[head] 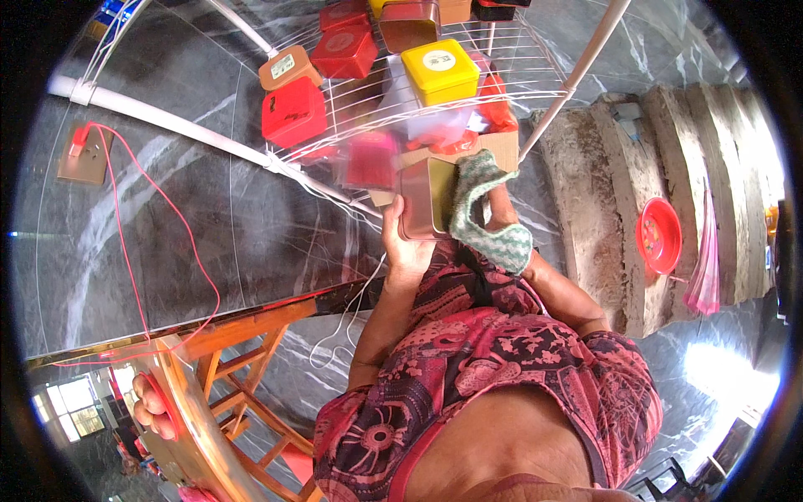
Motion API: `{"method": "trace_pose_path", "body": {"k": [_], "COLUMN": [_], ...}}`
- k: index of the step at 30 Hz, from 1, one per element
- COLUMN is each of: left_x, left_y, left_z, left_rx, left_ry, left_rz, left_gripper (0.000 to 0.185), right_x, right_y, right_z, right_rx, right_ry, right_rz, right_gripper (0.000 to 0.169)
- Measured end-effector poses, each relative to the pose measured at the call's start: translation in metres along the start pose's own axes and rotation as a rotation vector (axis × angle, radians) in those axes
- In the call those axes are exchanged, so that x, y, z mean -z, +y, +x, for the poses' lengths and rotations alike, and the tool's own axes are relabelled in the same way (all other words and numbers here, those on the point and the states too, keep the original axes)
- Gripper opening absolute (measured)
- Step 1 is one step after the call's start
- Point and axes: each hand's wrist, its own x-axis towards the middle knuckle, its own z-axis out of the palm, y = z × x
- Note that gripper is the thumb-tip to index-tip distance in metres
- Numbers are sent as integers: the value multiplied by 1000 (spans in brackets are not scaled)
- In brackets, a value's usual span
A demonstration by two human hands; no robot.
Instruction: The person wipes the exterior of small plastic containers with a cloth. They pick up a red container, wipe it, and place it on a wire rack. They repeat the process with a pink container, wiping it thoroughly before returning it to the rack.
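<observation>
My left hand (404, 241) grips the lower left edge of a lidless pinkish metal tin box (417, 204). The tin is tilted, with its open side and yellowish inner wall facing right. A green and white patterned cloth (492, 245) hangs from my right hand (500, 204), whose fingers are mostly hidden behind it. The cloth lies against the tin's open side; whether any goes inside cannot be told. Just beyond, a cardboard box (508, 147) stands below the shelf, with a blurred red packet (371, 160) next to the tin.
A white wire rack (351, 122) holds a yellow box (439, 69), a red box (295, 113) and several other tins. Rough concrete steps (577, 207) at right carry a red basin (659, 235). A wooden stool (251, 370) and a red cord (182, 219) are at left.
</observation>
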Motion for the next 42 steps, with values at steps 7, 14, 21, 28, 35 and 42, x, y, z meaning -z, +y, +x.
{"method": "trace_pose_path", "body": {"k": [7, 14, 21, 28, 35, 42], "left_x": [-31, -16, -28, -21, -31, -31], "left_y": [-2, -4, -8, -14, -2, -4], "left_z": [-14, -4, -16, -11, -19, -25], "left_rx": [82, -325, -324, -527, -731, -802], "left_ry": [54, -284, -226, -149, -267, -447], "left_rz": [155, 741, 957, 1266, 1731, 1841], "left_gripper": [56, 81, 114, 112, 115, 115], "right_x": [-5, -4, -4, 26, 26, 32], "right_y": [-8, -19, -7, -10, -6, -6], "right_z": [-9, -3, 0, 1, 5, 19], "right_rx": [298, 80, -25, -295, -237, -290], "right_ry": [15, 114, 403, 75, -42, 7], "right_rz": [-297, 148, 576, 807, 390, 245], "right_gripper": [98, 61, 22, 18, 73, 41]}}
